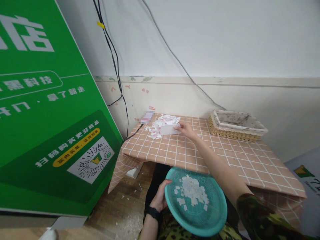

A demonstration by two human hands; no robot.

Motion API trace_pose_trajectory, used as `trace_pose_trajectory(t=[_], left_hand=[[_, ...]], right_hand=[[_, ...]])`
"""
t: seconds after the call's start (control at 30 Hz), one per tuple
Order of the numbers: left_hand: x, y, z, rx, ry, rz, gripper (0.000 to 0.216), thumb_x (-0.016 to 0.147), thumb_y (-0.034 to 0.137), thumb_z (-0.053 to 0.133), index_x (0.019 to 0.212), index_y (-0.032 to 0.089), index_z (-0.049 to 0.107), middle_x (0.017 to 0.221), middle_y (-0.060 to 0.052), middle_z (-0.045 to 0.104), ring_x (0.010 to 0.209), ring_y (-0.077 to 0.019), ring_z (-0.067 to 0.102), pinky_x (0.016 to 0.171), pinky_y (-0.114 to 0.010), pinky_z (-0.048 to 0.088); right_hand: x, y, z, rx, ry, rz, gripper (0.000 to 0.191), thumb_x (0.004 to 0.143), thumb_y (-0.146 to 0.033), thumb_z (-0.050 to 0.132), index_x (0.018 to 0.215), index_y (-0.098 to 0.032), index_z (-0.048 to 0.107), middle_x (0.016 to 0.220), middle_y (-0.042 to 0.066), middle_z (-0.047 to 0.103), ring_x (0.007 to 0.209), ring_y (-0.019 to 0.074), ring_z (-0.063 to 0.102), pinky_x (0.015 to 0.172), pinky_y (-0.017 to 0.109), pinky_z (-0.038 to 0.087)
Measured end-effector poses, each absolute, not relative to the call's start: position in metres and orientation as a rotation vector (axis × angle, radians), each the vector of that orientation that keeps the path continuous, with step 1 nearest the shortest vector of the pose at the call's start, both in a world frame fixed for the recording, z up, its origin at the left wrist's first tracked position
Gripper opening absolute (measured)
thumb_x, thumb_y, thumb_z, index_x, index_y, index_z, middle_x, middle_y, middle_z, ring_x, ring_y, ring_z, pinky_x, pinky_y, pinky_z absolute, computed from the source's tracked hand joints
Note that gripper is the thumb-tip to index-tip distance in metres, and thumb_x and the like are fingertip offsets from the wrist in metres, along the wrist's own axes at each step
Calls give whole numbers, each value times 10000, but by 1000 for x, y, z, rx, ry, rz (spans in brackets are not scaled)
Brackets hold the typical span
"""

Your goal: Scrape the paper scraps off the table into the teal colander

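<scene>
My left hand (161, 196) grips the left rim of a round teal plastic basket (215, 213), which I hold below the table's front edge. A heap of small white paper scraps (193, 190) lies in the basket. Over the table, my right hand (185, 130) is closed on one end of a flat white rectangular card or small box (170, 129). This piece stands on its long edge against the near side of a pile of white and pinkish paper scraps (166, 119). Part of the pile is hidden behind it.
A wicker basket (233, 133) with a cloth liner stands at the table's back right. The checked tablecloth (180, 153) hangs over the front edge. Black cables (117, 66) run down the wall at left, beside a large green cabinet (50, 133). Scraps litter the wooden floor (117, 203).
</scene>
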State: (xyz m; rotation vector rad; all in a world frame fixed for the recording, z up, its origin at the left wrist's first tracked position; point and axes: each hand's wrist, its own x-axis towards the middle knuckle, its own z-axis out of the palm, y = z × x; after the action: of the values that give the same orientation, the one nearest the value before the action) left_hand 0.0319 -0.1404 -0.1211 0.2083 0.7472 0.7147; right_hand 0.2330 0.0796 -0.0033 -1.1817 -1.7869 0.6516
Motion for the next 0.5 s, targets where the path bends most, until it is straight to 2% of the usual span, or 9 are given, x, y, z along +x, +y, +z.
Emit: trace_pose_trajectory(t=[0.27,0.5], left_hand=[[32,-138,-126,209,765,723,319,730,313,574,919,63,637,776,-137,719,731,-236,665,758,-341,480],[31,-139,-127,187,711,714,330,739,312,566,939,60,638,814,-142,723,738,-232,666,771,-349,483]], right_hand=[[229,95,12,-1186,-1860,682,263,653,-441,650,654,-180,624,601,11,576,664,190,532,553,271,385],[238,87,5,-1142,-1859,772,276,657,-430,650,696,-158,634,671,22,614,660,167,545,603,285,424]])
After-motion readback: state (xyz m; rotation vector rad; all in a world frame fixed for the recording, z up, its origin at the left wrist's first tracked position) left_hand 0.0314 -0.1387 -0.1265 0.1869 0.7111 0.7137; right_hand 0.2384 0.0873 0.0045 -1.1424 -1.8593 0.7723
